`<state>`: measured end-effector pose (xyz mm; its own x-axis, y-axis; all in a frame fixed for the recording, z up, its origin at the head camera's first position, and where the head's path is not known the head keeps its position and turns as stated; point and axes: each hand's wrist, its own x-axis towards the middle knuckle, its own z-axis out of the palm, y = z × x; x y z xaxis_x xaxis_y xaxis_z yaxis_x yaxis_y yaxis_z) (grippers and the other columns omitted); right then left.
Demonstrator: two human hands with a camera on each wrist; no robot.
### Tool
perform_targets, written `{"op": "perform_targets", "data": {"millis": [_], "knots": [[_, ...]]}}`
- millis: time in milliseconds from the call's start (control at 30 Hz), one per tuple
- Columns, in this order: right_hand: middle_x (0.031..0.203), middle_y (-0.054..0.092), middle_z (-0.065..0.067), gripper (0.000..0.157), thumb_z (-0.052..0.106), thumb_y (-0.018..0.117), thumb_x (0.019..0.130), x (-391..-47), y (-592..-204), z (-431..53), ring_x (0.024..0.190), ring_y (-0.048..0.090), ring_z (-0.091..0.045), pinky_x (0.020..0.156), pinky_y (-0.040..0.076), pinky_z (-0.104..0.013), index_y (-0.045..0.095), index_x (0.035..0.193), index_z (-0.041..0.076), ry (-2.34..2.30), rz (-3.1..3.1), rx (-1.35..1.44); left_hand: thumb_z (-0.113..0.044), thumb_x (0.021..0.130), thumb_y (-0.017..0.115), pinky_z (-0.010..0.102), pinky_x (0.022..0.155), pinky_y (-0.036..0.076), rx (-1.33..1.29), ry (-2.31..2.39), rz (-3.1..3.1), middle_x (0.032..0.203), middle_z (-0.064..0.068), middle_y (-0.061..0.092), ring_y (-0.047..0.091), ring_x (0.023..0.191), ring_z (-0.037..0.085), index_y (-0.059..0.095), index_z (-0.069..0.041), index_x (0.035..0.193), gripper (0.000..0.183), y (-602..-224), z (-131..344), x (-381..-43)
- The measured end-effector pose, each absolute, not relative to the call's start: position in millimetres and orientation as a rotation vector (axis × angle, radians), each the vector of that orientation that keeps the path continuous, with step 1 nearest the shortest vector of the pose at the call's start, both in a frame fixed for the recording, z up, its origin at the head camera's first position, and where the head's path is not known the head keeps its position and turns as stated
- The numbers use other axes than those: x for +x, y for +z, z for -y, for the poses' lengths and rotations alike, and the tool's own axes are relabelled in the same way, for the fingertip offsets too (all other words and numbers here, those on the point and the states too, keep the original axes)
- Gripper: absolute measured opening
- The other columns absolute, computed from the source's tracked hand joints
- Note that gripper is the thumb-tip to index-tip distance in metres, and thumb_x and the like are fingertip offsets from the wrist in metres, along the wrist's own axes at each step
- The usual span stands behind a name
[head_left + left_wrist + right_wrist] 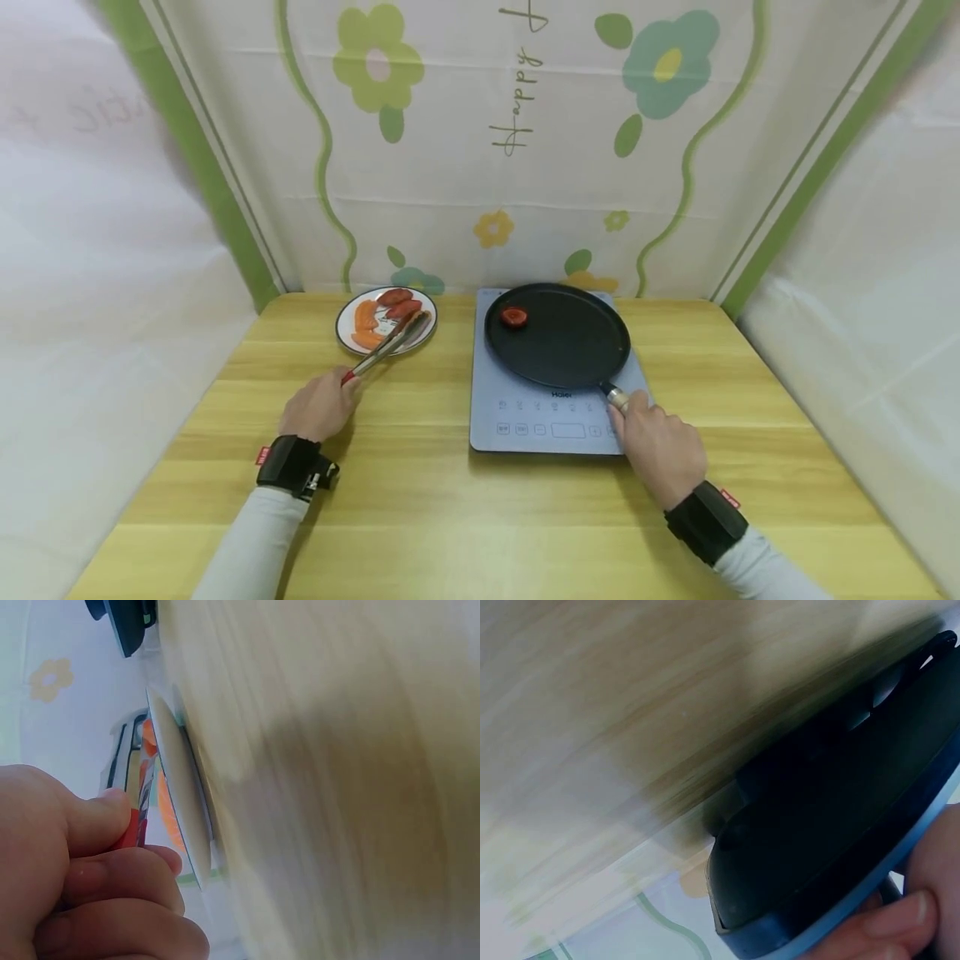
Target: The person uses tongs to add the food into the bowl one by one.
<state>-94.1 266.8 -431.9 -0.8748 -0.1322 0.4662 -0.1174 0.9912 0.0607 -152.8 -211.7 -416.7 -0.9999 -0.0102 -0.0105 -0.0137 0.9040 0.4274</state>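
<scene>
1. While pinching the red grip of the metal tongs in the left hand, holds their far ends over the right part of the plate.
2. Folds the fingers of that hand in below the grip, with the thumb laid against it, as seen from the left wrist.
3. Cannot tell whether touching the food or just above it with the ends of the tongs.
4. Has the plate, white with a dark rim, near the far edge of the wooden table on the left, bearing orange pieces along its left side and red pieces at the back and toward the right.
5. With the right hand, grips the handle of the black pan, fingers curled round it and its outer end hidden in the hand.
6. Has the round, flat pan on a pale cooktop printed "Haier", well to the right of the plate, with the handle pointing toward the near right.
7. Has one red slice lying in the pan, near its left edge.
8. Wears black straps at both wrists, beside pale sleeves.
9. Faces a flower-printed cloth hanging behind the table.
</scene>
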Motion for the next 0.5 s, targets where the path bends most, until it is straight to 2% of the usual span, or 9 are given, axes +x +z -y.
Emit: {"op": "perform_targets", "data": {"millis": [200,500], "knots": [[0.053,0.033,0.0,0.044,0.032,0.068,0.103,-94.7,-433.3,-266.7,0.039,0.033,-0.015,0.038,0.019,-0.029,0.043,0.079,0.005,-0.039,2.618,0.187,-0.036,0.113,0.046,0.035,0.06,0.037,0.014,0.671,-3.074,0.079,0.005,0.056,0.057,0.076,0.024,0.063,-0.014,0.105,0.029,-415.2,215.1,-153.4],[0.053,0.033,0.0,0.045,0.032,0.069,0.102,-93.9,-433.2,-266.2,0.039,0.033,-0.015,0.037,0.019,-0.029,0.043,0.078,0.005,-0.048,2.619,0.187,-0.036,0.113,0.047,0.034,0.058,0.036,0.035,0.662,-3.073,0.077,0.004,0.053,0.055,0.071,0.022,0.06,-0.014,0.098,0.03,-418.4,220.5,-153.5]]}}
